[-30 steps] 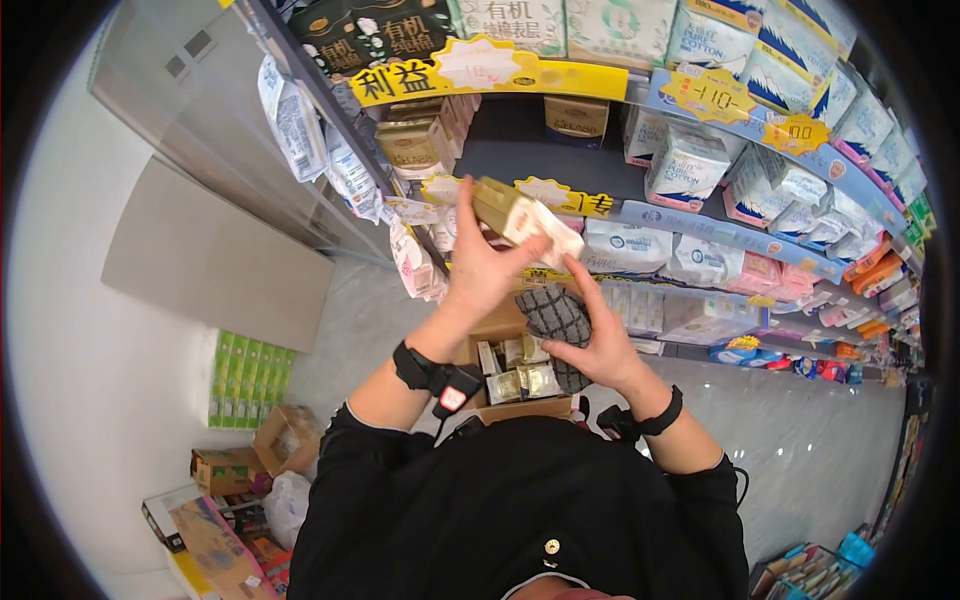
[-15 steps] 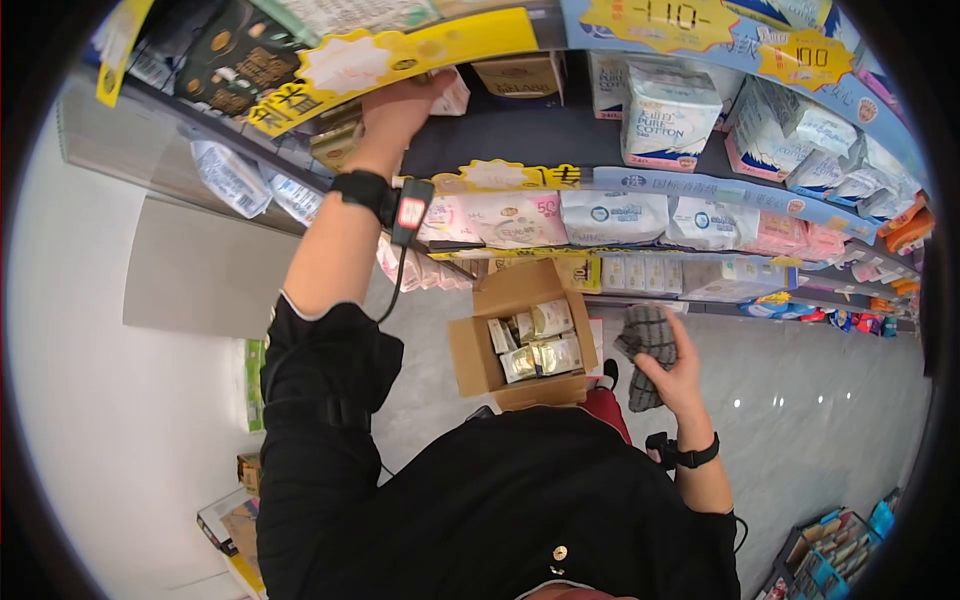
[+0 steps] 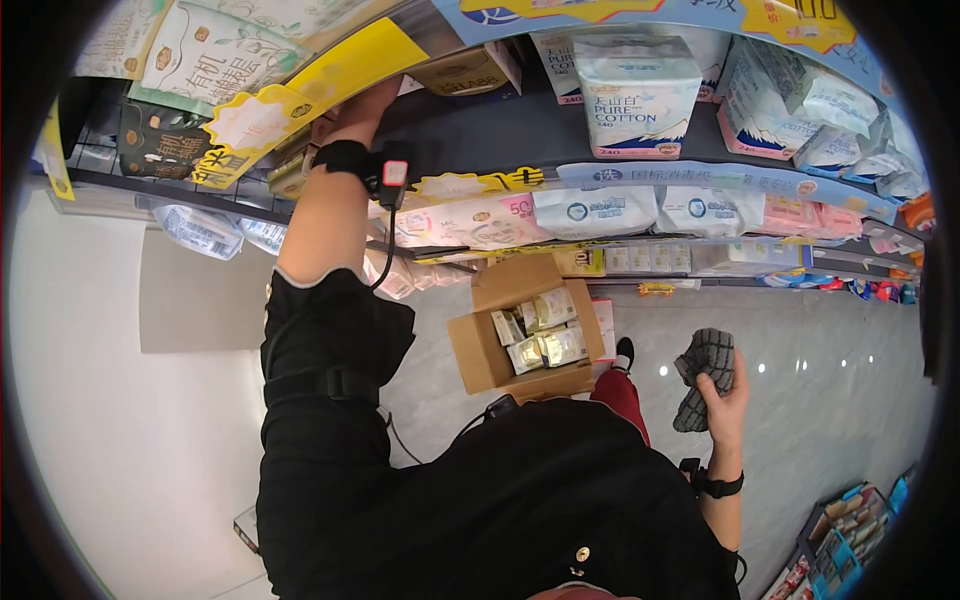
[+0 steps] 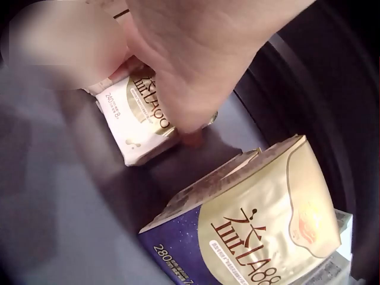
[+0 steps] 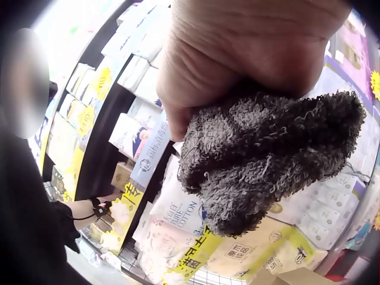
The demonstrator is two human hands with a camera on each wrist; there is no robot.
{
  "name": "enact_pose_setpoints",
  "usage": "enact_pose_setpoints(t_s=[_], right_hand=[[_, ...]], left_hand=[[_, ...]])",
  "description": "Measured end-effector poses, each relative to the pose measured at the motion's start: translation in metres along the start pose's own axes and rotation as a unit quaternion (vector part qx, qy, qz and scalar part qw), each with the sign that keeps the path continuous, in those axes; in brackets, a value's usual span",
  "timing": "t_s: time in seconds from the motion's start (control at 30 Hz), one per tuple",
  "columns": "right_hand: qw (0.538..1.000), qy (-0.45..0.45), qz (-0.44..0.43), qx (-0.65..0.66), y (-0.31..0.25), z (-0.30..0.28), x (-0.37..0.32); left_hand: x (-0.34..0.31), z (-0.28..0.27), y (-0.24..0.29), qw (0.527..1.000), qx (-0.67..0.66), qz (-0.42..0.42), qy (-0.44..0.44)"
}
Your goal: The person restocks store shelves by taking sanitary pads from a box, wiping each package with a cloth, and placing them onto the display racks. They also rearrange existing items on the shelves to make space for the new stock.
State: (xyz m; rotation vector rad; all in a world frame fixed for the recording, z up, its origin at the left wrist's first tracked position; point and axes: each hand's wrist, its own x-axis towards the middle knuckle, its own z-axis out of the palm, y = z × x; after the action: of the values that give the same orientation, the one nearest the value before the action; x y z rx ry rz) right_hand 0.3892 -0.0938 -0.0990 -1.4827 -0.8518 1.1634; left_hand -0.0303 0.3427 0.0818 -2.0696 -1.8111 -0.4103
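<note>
Reaching deep into the shelf, my left hand is partly hidden behind the yellow price strip. In the left wrist view its fingers grip a white-and-gold pack of sanitary pads marked 240, low over the shelf surface. Beside that pack stands a larger gold-and-purple pack marked 280. My right hand is held out over the floor at the right, pinching a folded dark grey checked cloth. Its looped terry surface shows up close in the right wrist view.
An open cardboard box with several gold-and-white packs inside stands on the floor below the shelves. White Pure Cotton packs stand farther right on the same shelf. Soft packs fill the shelf beneath. A crate stands at the lower right.
My left hand has carried a pack from in front of the shelves into the shelf's left part. My right hand has moved away to the right with the cloth. The view has shifted.
</note>
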Motion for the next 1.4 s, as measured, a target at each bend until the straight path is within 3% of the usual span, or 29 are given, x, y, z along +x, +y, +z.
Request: enact_pose_setpoints(t_s=[0.07, 0.2, 0.27, 0.4, 0.5, 0.67, 0.77, 0.87, 0.9, 0.93, 1.0, 1.03, 1.13, 1.17, 1.2, 1.3, 1.4], right_hand=[[1.000, -0.006, 0.001, -0.006, -0.002, 0.001, 0.000], [0.999, -0.023, 0.009, -0.027, -0.002, 0.004, 0.000], [0.999, -0.032, 0.009, -0.035, -0.008, 0.006, 0.000], [0.997, -0.035, -0.010, -0.070, -0.018, 0.007, -0.003], [0.995, -0.018, 0.018, -0.093, -0.026, 0.005, -0.008], [0.996, -0.017, 0.025, -0.087, -0.022, -0.002, -0.012], [0.995, -0.018, 0.016, -0.099, -0.018, -0.006, -0.016], [0.992, -0.010, 0.004, -0.129, -0.013, -0.010, -0.020], [0.989, -0.005, 0.002, -0.145, -0.013, -0.011, -0.022], [0.989, -0.006, 0.007, -0.148, -0.013, -0.011, -0.024], [0.994, -0.007, 0.018, -0.110, -0.014, -0.009, -0.025], [0.994, -0.011, 0.014, -0.107, -0.013, -0.009, -0.026], [0.992, -0.015, 0.006, -0.127, -0.023, -0.001, -0.026], [0.991, -0.015, 0.001, -0.130, -0.027, 0.002, -0.026], [0.992, -0.022, 0.001, -0.123, -0.031, 0.007, -0.026], [0.991, -0.033, -0.003, -0.127, -0.040, 0.017, -0.027], [0.991, -0.037, -0.010, -0.130, -0.028, 0.023, -0.029]], left_hand=[[0.000, -0.002, -0.013, 0.994, 0.004, 0.109, 0.013], [-0.016, -0.016, -0.009, 0.996, -0.028, 0.080, 0.002], [-0.017, -0.022, -0.005, 0.995, 0.069, 0.078, -0.010], [0.003, 0.017, -0.027, 0.993, -0.020, 0.075, 0.087], [0.003, 0.028, -0.040, 0.989, -0.006, 0.082, 0.122], [-0.009, 0.019, -0.066, 0.968, 0.100, 0.110, 0.204], [-0.018, -0.018, -0.026, 0.972, 0.034, 0.092, 0.214], [-0.024, -0.036, -0.015, 0.973, -0.047, 0.154, 0.167], [-0.026, -0.041, -0.011, 0.987, -0.128, 0.054, 0.077], [-0.028, -0.043, -0.009, 0.988, -0.129, 0.052, 0.072], [-0.034, -0.046, -0.007, 0.984, 0.092, 0.110, 0.106], [-0.041, -0.046, -0.005, 0.977, 0.165, 0.106, 0.084], [-0.071, -0.068, -0.001, 0.978, 0.164, 0.116, 0.053], [-0.082, -0.069, -0.005, 0.952, 0.203, 0.174, 0.148], [-0.092, -0.074, -0.004, 0.953, 0.202, 0.169, 0.152], [-0.137, -0.096, 0.003, 0.972, -0.085, 0.163, 0.149], [-0.222, -0.111, 0.006, 0.945, -0.288, 0.104, 0.114]])
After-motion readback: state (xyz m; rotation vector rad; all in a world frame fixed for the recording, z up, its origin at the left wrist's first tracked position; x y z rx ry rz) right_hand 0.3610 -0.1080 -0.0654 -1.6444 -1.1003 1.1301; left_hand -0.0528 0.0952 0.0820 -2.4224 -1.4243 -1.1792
